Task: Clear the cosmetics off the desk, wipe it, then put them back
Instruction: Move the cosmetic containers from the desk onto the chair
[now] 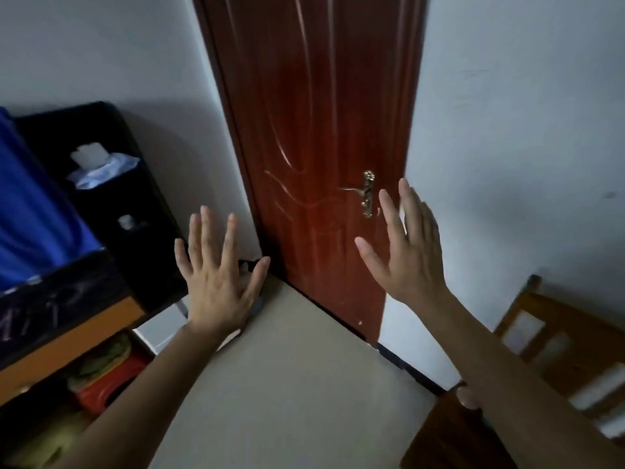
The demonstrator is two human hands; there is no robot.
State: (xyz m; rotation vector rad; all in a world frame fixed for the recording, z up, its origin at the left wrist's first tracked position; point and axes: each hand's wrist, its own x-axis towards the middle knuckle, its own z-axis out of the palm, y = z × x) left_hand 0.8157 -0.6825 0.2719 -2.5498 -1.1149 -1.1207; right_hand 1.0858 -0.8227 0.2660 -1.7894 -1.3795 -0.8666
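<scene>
Head view, left to right. A blue cloth (pixel 37 204) hangs at the far left beside a black cabinet (pixel 128 211) that carries a tissue pack (pixel 98 167). My left hand (pixel 216 282) is raised before the cabinet's edge, fingers straight and spread, holding nothing.

Centre: a red-brown door (pixel 321 130) with a brass door handle (pixel 367 194). My right hand (pixel 409 258) is raised just right of the handle, fingers straight, likewise empty. The two hands are well apart.

Lower right: a dark wooden corner (pixel 449 438) lies under my right forearm, then a chair (pixel 558 340) by the wall.

No cosmetics show here, so I cannot give their long axis. I judge the wooden corner may be the desk. If so, the work lies to the right and below, nearer my right hand.
</scene>
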